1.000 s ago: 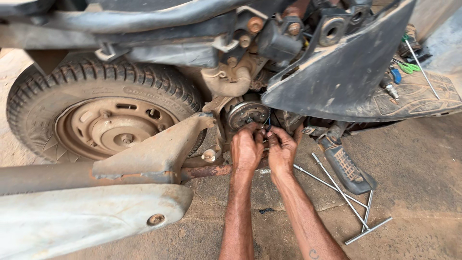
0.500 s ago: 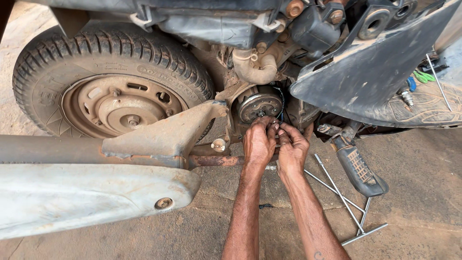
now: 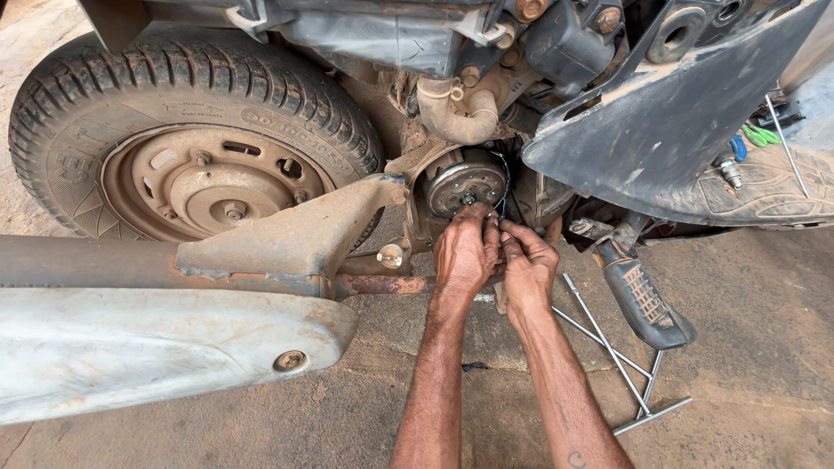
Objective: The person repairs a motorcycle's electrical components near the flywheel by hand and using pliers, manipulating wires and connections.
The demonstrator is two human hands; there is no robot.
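Far left: rear wheel [image 3: 187, 143], treaded tyre with raised lettering on the sidewall, dusty steel rim. Near left: pale exhaust shield [image 3: 148, 352] over a rusty exhaust pipe [image 3: 87, 260], rusty bracket [image 3: 291, 234] above it. Centre: round metal rotor [image 3: 465, 181] on the engine side, dirty. Left hand [image 3: 465, 256] just below it, fingers curled tight at its lower edge; right hand [image 3: 526, 269] touching the left, fingers pinched closed on something small and dark (can't tell what). Thin dark wire [image 3: 502, 187] runs up from the fingertips beside the rotor. Right: kick lever [image 3: 643, 300] with ribbed pedal, T-handle wrenches [image 3: 621, 360] lying crossed on the concrete floor [image 3: 747, 347]. Far right: dark body panel [image 3: 669, 130], green wires [image 3: 763, 135] behind it.
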